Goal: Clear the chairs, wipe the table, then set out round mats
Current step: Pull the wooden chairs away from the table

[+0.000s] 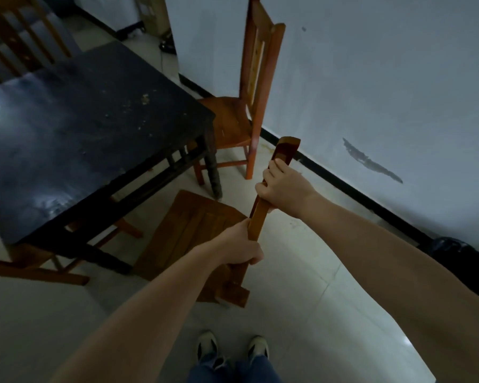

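The left grip (242,246) and right grip (284,186) each curl tight round the back rail of a wooden chair (194,230), its seat just beside the black counter (94,120) corner.

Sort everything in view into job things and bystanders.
Job: held chair, gripped at its back by left hand and right hand; black table; chair by the wall.
Bystanders: dark bag on the floor; scuff mark on the wall.
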A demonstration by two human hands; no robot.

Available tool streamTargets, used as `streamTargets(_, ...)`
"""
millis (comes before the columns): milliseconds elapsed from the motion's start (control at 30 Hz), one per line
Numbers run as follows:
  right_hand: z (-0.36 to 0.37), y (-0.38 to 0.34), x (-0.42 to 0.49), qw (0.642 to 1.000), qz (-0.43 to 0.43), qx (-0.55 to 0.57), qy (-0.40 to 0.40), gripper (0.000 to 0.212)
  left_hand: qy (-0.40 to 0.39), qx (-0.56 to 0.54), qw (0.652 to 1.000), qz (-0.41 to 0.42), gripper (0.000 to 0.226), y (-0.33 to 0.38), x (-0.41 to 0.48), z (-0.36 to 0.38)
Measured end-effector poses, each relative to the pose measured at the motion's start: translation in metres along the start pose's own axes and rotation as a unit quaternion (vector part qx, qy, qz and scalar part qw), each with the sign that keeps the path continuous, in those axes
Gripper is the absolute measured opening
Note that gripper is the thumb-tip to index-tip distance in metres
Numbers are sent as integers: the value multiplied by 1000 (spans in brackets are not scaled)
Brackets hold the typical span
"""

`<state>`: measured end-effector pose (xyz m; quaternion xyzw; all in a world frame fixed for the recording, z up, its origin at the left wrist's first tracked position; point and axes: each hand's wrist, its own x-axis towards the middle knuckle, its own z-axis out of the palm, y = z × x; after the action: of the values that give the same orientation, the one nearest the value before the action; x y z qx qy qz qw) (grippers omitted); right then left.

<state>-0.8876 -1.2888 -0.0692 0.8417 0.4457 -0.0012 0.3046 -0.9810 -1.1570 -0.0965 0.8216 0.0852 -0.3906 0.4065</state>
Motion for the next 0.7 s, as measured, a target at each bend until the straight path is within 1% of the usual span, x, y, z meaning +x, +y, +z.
streamTargets(233,-30,-13,39,1000,15,12,-9,24,-7,13,1000,9,42,-26,-10,-50)
streamTargets(300,-38,-18,50,999,23,10,-20,26,-14,15,1000,2,46,-31,-12,-65)
streamTargets(433,-50,-26,71,998,41,19,-40,27,-35,33,999,-3,62,-41,-19,-94)
streamTargets(500,-56,-30,80,997,50,28,-45,25,-42,51,998,-4,60,-46,-24,-108)
streamTargets(600,-70,-39,96,996,54,50,-45,21,-58,83,995,-5,50,-55,-30,-132)
streamTargets(700,-81,-46,112,995,68,59,-44,20,-59,109,992,-11,44,-65,-31,-155)
